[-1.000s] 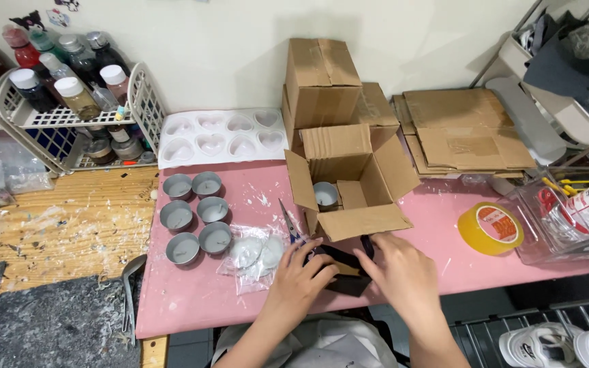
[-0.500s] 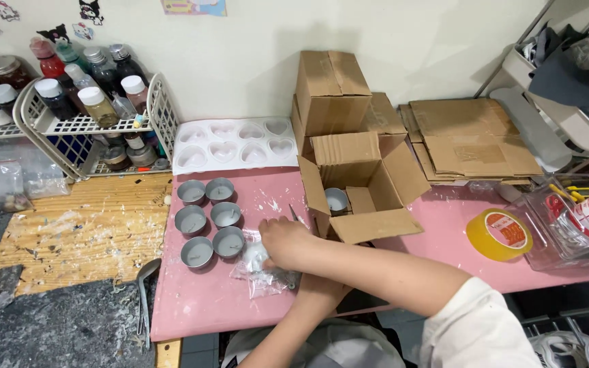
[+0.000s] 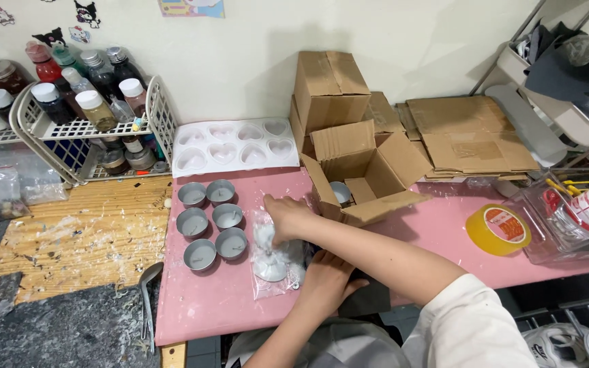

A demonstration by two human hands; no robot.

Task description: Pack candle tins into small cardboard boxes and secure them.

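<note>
Grey tins (image 3: 210, 223), six of them, sit just left of the right hand (image 3: 286, 218), which presses clear bags (image 3: 277, 262). Left hand (image 3: 325, 286) grips something dark, probably one small box (image 3: 369, 300).

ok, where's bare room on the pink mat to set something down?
Bare: front-left strip of the pink mat below the grey tins; also between the open carton and yellow tape roll. Crowded: middle, where both hands meet the plastic bag.
</note>
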